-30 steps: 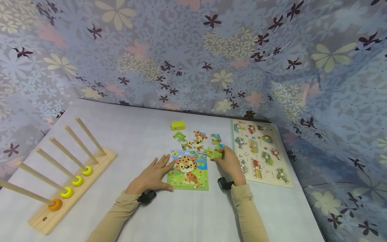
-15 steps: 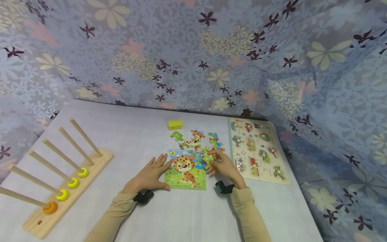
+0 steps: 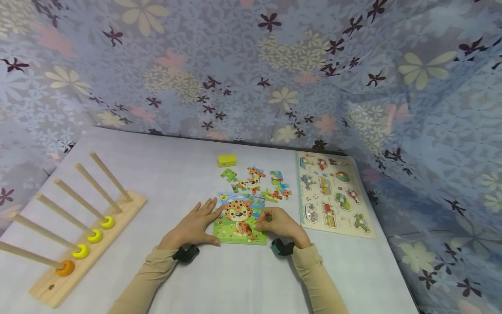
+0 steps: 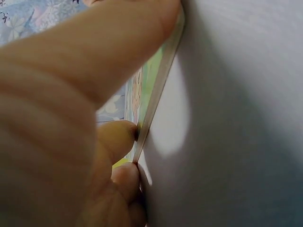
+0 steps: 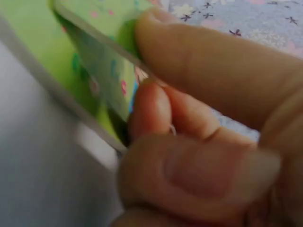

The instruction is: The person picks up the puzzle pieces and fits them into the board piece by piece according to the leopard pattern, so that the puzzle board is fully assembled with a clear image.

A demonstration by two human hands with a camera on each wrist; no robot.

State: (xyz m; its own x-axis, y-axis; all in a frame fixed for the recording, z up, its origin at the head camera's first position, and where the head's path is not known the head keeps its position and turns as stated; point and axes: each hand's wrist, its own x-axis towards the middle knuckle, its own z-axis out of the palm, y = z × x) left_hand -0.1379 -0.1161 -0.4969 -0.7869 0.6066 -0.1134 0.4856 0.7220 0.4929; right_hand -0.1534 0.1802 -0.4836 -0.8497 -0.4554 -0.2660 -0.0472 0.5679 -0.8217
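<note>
A square jigsaw board (image 3: pixel 227 239) with a spotted leopard cub on green grass lies on the table. My left hand (image 3: pixel 196 226) rests at its left side with fingers spread; in the left wrist view, thumb and fingertips touch the board edge (image 4: pixel 158 90). Over the lower right part of the board, my right hand (image 3: pixel 279 223) pinches a thin green puzzle piece (image 5: pixel 97 21). The right wrist view shows this piece tilted over the green board, between thumb and fingers. Behind the board lie several loose puzzle pieces (image 3: pixel 254 176), among them a green piece (image 3: pixel 270 196).
A yellow block (image 3: pixel 227 160) stands at the back. On the right lies a pegged picture board (image 3: pixel 336 194) of vehicles. A wooden rack (image 3: pixel 92 246) with upright dowels and a few yellow and orange rings is at the left. Floral cloth (image 3: pixel 251 65) hangs behind the table.
My right hand has moved left and toward me, from the loose pieces to the lower right of the board, with a green puzzle piece pinched. The left hand stays at the board's left edge.
</note>
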